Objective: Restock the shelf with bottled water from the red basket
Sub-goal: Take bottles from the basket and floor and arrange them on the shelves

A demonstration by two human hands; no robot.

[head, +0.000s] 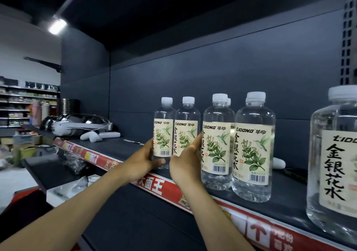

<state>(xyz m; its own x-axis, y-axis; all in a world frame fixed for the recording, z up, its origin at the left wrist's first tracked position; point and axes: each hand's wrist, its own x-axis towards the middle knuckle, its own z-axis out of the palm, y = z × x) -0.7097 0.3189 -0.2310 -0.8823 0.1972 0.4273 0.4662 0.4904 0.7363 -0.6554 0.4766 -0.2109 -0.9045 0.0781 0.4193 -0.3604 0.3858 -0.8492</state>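
Observation:
Several clear water bottles with white caps and cream flower labels stand upright on the dark shelf [119,146]. My left hand [142,162] grips the leftmost bottle [164,127] low on its body, thumb across the front. My right hand [186,163] holds the bottle beside it [187,129] from the right side. Two more bottles [217,140] [253,146] stand to the right, each with another behind. A large bottle [334,163] fills the right edge. The red basket is not clearly visible.
A white headset [81,126] and two white controllers [100,135] lie on the shelf's left part. A red price strip [154,188] runs along the shelf's front edge. A lower shelf [48,171] holds wrapped goods. Store aisles show at far left.

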